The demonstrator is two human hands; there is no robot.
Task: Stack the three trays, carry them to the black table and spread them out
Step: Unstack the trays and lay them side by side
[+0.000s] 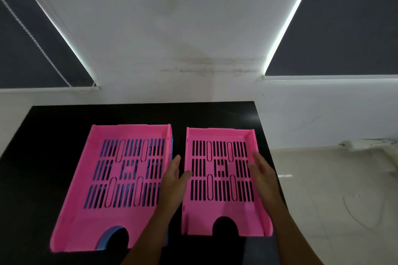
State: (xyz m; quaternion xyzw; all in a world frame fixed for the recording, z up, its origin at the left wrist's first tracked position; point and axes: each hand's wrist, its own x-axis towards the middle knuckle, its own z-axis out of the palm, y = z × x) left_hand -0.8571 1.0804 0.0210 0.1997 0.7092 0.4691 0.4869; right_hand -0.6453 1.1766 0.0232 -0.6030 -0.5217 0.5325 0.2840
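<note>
On the black table [53, 127] lie two pink slotted trays side by side. The left pink tray [90, 217] rests on top of a blue tray [107, 237], whose edge shows through the front notch and along the right side. The right pink tray [221, 208] lies alone, flat on the table. My left hand [173, 180] is by that tray's left wall, fingers apart, thumb touching the rim. My right hand [261, 170] hovers over its right wall, fingers spread, holding nothing.
A white wall with two dark roller blinds rises behind the table. To the right, pale floor tiles [336, 189] and a white cable on the floor. The table's right edge runs close beside the right tray.
</note>
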